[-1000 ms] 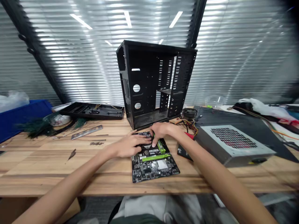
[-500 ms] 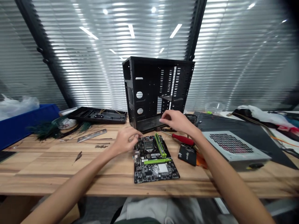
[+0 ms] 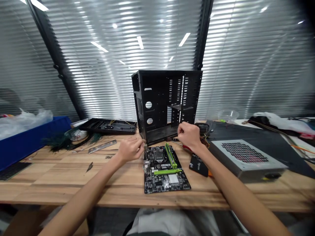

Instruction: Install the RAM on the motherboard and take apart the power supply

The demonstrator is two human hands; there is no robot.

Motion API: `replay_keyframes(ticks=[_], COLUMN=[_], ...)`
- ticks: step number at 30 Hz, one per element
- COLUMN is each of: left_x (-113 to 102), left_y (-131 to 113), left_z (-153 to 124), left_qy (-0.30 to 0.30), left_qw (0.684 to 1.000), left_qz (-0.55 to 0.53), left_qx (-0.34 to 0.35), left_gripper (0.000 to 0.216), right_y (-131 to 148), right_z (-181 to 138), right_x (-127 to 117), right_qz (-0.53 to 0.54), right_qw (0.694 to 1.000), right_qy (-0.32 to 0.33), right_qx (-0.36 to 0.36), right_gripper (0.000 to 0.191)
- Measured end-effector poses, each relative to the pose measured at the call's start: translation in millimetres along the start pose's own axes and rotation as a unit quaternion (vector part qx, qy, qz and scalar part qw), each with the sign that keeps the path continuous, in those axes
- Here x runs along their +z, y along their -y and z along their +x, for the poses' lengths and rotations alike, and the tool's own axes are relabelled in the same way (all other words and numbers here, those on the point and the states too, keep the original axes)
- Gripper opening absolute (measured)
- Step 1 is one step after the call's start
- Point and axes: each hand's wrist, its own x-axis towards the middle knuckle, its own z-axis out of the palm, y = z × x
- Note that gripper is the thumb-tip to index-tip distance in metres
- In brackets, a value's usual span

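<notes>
Evidently the motherboard [image 3: 164, 167] lies flat on the bench [image 3: 118, 183], component side up, so that I can get at every slot from above. Taking it as the clock's centre, my left hand [image 3: 131, 148] sits at ten o'clock by the far corner, perhaps to steady that edge; its fingers are curled, but I cannot tell how fully they close or whether they pinch anything. My right hand [image 3: 189, 135] seems raised at one o'clock, apart from the board, fingers folded inward (the tips are turned away, so their gap and any small thing in them escape me). The case [image 3: 155, 101] stands open at twelve, probably set back to leave working room; the power supply [image 3: 246, 164] rests at three, vent upward. As for the board, it is black and crowded, with bright green slots [image 3: 168, 171], a pale square heatsink [image 3: 173, 178] and a metal-framed socket [image 3: 158, 156] towards twelve.
</notes>
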Motion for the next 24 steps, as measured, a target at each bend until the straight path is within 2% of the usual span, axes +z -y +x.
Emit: replay_keyframes(ticks=[5,12,21,24], left_x=[0,9,8,7], left_y=[-9,-8,-10,-10], left_z=[2,-2,-2,-2], left_qy=[0.004,0.004,0.040,0.044], left_qw=[1.000,1.000,0.999,0.999], left_qz=[-0.013,-0.027,-0.016,-0.021], left_qx=[0.013,0.007,0.006,0.000], left_gripper=[0.012,0.011,0.017,0.017], right_y=[-3,-10,-8,-3], right_z=[-2,-2,-4,-5], right_x=[-2,-2,-3,-3], right_qz=[0.031,0.045,0.003,-0.013], right_qw=[0.998,0.995,0.998,1.000], right_qy=[-0.046,-0.088,-0.038,-0.013], right_qx=[-0.005,-0.009,0.040,0.019], right_gripper=[0.019,0.021,0.024,0.022])
